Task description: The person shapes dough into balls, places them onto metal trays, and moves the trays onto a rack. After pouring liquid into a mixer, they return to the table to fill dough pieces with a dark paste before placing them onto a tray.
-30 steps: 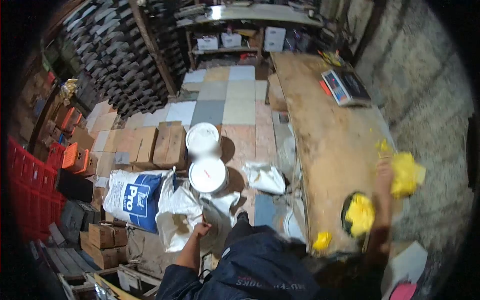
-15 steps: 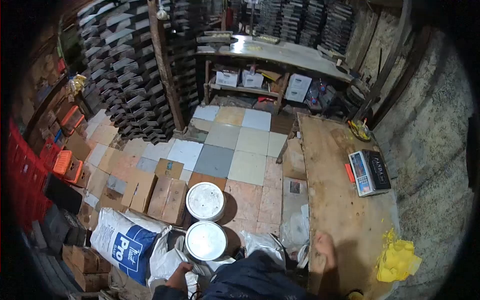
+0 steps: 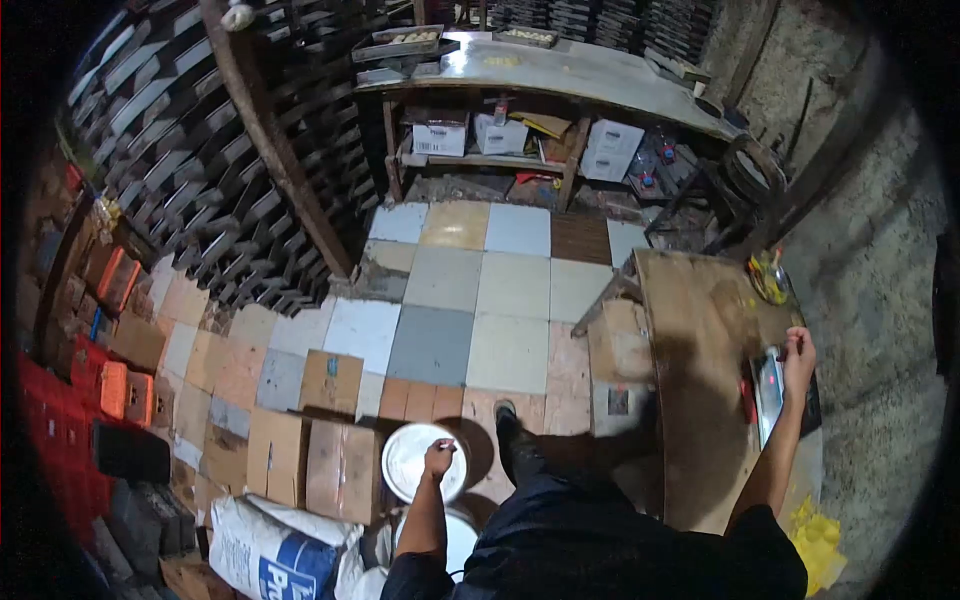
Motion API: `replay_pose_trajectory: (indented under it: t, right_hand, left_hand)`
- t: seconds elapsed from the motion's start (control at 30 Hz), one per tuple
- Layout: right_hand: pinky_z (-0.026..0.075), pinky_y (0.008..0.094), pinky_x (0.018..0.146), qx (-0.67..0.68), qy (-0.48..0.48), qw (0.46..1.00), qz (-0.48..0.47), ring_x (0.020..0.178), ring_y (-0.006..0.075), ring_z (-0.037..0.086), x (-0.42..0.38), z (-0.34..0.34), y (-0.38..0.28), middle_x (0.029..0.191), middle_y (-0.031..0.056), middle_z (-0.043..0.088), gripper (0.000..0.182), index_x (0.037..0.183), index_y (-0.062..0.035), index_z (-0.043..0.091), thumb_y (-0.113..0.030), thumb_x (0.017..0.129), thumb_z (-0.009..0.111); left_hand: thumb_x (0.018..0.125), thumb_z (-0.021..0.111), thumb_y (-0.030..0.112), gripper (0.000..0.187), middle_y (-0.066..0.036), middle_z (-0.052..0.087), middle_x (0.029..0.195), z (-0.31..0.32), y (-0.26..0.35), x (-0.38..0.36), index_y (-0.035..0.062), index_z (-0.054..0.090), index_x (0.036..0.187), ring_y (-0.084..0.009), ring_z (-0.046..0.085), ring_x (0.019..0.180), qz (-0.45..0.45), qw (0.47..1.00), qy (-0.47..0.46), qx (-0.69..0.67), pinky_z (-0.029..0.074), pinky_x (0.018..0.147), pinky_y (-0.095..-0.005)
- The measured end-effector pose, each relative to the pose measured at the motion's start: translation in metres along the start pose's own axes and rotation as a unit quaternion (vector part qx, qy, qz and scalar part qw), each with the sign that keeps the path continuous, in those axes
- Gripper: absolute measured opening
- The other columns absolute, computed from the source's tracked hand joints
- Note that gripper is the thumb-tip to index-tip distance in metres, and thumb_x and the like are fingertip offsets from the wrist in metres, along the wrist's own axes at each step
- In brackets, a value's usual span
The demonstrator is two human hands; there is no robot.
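My left hand (image 3: 440, 458) hangs in front of a white bucket (image 3: 407, 470) with a round lid, its fingers curled closed. Whatever those fingers may hold is too small to make out. On the right, my right hand (image 3: 798, 352) is over the wooden table (image 3: 700, 400), in front of the digital scale (image 3: 769, 390) and partly covering it. Its fingers are bent inward, and I cannot see what is in them, if anything. A second white bucket (image 3: 448, 545) stands behind the first, partly hidden by my left arm.
Cardboard boxes (image 3: 342, 465) and a white and blue sack (image 3: 270, 560) stand left of the buckets. Tall tray stacks (image 3: 210, 150) flank a wooden post (image 3: 280, 150). A long worktable (image 3: 570, 70) crosses the back. Yellow sheets (image 3: 818, 545) lie at the right table's near end.
The view has moved forward, toward the back worktable. My right hand has swung forward to the scale, my left hand has come up before the bucket, and one foot now shows ahead.
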State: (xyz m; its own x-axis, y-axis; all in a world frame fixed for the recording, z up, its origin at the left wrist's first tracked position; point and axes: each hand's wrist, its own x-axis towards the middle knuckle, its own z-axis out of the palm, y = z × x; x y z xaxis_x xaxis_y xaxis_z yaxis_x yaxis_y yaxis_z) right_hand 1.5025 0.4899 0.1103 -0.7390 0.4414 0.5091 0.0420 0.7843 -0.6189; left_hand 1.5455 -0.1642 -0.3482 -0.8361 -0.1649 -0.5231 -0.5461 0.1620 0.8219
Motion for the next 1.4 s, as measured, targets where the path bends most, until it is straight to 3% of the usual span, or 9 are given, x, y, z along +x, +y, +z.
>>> replay_pose_trajectory:
  t: [0.13,0.3,0.37,0.77,0.93,0.97,1.13,1.27,1.4]
  right_hand:
    - [0.038,0.0332,0.059,-0.099,-0.041,0.994,0.037,0.062,0.0168,0.044,0.105,0.113,0.035,0.064,0.0078,0.042,0.016,0.074,-0.0052,0.048,-0.013,0.087,0.051]
    - [0.040,0.0333,0.059,-0.055,0.006,0.978,-0.202,0.062,0.0178,0.044,0.224,0.270,0.027,0.064,0.0054,0.044,0.018,0.077,-0.0038,0.048,-0.017,0.083,0.059]
    - [0.042,0.0322,0.062,0.020,-0.091,0.996,0.000,0.063,0.0179,0.044,0.268,0.345,-0.006,0.066,0.0039,0.046,0.022,0.077,-0.0033,0.048,-0.020,0.084,0.062]
    - [0.045,0.0369,0.063,0.159,-0.397,0.854,-0.298,0.065,0.0246,0.054,0.480,0.727,-0.167,0.071,0.0084,0.055,0.020,0.081,-0.0078,0.057,-0.021,0.078,0.071]
    - [0.047,0.0352,0.066,0.159,-0.265,0.944,-0.118,0.069,0.0193,0.056,0.615,0.779,-0.104,0.076,0.0088,0.059,0.023,0.086,-0.0047,0.056,-0.025,0.084,0.067]
    - [0.046,0.0339,0.065,0.168,-0.225,0.959,-0.044,0.070,0.0177,0.056,0.645,0.788,-0.085,0.075,0.0083,0.058,0.024,0.085,-0.0041,0.055,-0.026,0.086,0.065]
    - [0.044,0.0324,0.061,0.208,-0.085,0.967,0.121,0.065,0.0166,0.051,0.767,0.864,-0.021,0.070,0.0069,0.052,0.028,0.081,-0.0024,0.053,-0.027,0.093,0.056]
    - [0.045,0.0332,0.059,0.082,0.001,0.996,0.028,0.061,0.0186,0.051,0.830,1.029,0.076,0.069,0.0086,0.052,0.024,0.081,-0.0021,0.053,-0.024,0.092,0.054]
    - [0.046,0.0355,0.061,0.148,-0.153,0.977,0.005,0.064,0.0222,0.054,0.881,1.097,-0.042,0.069,0.0112,0.053,0.017,0.083,-0.0021,0.052,-0.018,0.088,0.056]
  left_hand:
    - [0.082,0.060,0.023,0.018,-0.013,0.065,0.068,-0.027,-0.022,0.094,0.0081,0.067,0.076,-0.0249,0.065,0.066,0.298,0.912,0.044,0.278,0.051,0.059,-0.0348]
    - [0.082,0.060,0.024,0.017,-0.013,0.065,0.071,-0.057,0.069,0.159,0.0083,0.067,0.080,-0.0242,0.064,0.066,-0.041,0.980,-0.010,0.194,0.051,0.060,-0.0356]
    - [0.082,0.061,0.024,0.017,-0.012,0.065,0.072,-0.068,0.104,0.191,0.0084,0.067,0.082,-0.0239,0.063,0.066,-0.089,0.980,-0.003,0.177,0.051,0.060,-0.0359]
    - [0.083,0.061,0.027,0.021,-0.010,0.065,0.078,-0.130,0.333,0.541,0.0090,0.066,0.092,-0.0222,0.061,0.066,-0.093,0.952,0.017,0.291,0.050,0.063,-0.0379]
    - [0.083,0.061,0.028,0.023,-0.009,0.065,0.080,-0.081,0.505,0.769,0.0092,0.065,0.096,-0.0215,0.060,0.066,0.389,0.845,0.013,0.367,0.049,0.064,-0.0387]
    - [0.084,0.063,0.017,0.023,-0.006,0.064,0.083,-0.043,0.587,0.782,0.0080,0.063,0.105,-0.0173,0.060,0.075,0.192,0.866,0.054,0.458,0.050,0.068,-0.0326]
    - [0.074,0.070,0.011,0.037,-0.012,0.062,0.092,0.097,0.937,0.817,0.0037,0.061,0.109,-0.0217,0.059,0.083,0.311,0.891,-0.221,0.247,0.051,0.073,-0.0276]
    - [0.074,0.074,0.017,0.047,-0.012,0.061,0.107,0.169,1.072,0.942,0.0072,0.056,0.116,-0.0226,0.059,0.092,0.461,0.837,-0.188,0.225,0.050,0.077,-0.0337]
    - [0.070,0.078,0.031,0.076,-0.018,0.053,0.122,0.214,1.177,1.120,0.0047,0.042,0.132,-0.0298,0.053,0.108,0.432,0.831,-0.006,0.351,0.047,0.090,-0.0432]
